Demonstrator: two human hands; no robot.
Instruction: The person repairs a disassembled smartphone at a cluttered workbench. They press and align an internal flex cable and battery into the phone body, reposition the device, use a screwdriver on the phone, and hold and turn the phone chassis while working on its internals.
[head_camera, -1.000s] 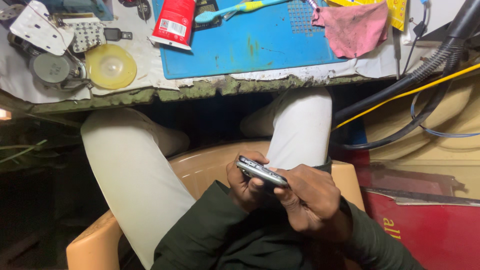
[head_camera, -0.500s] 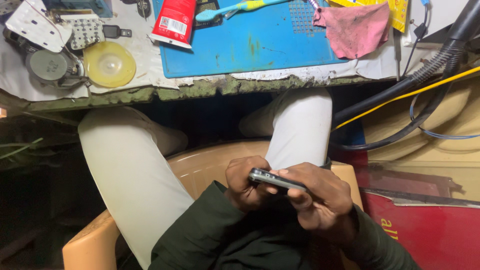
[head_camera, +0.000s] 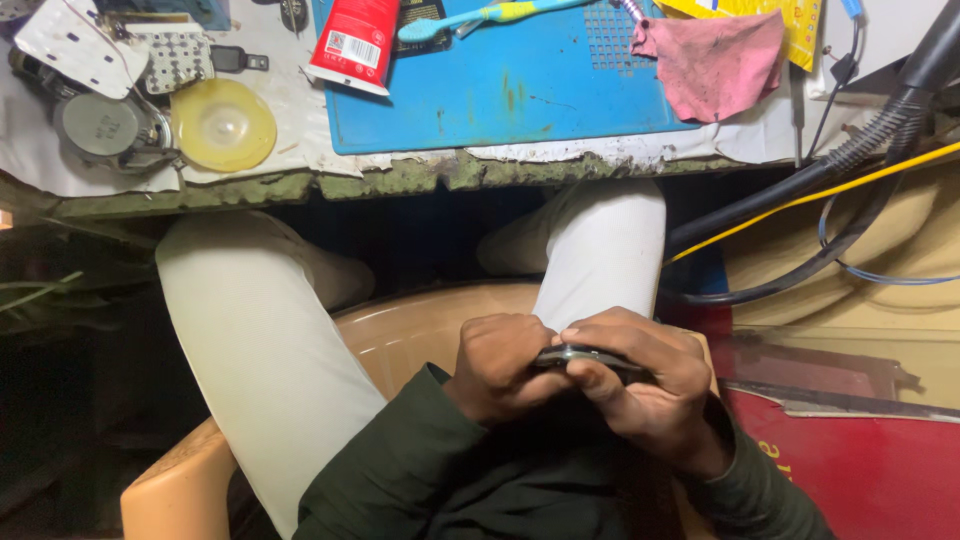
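The left hand (head_camera: 500, 365) is curled shut around the left end of a small, flat, dark device with a metallic edge (head_camera: 585, 357), with its fingers folded over the top and its thumb underneath, out of sight. The right hand (head_camera: 645, 385) is closed around the device's right end, its index finger lying across the upper face. The device sits between both hands, held low in the lap and near the body. Its long axis runs left to right, roughly level, with its thin edge turned toward the camera. Both hands touch it; neither is nearer than the other, though the right covers more of its length.

Outward, dark green sleeves (head_camera: 400, 460) cover the forearms, light trousers (head_camera: 250, 330) spread to either side, and a tan plastic chair seat (head_camera: 420, 325) shows between the knees. Farther away, on the worn bench edge (head_camera: 300, 185), lie a blue work mat (head_camera: 520, 90), a pink cloth (head_camera: 720, 60), a red tube (head_camera: 352, 40) and a yellow round disc (head_camera: 222, 125).
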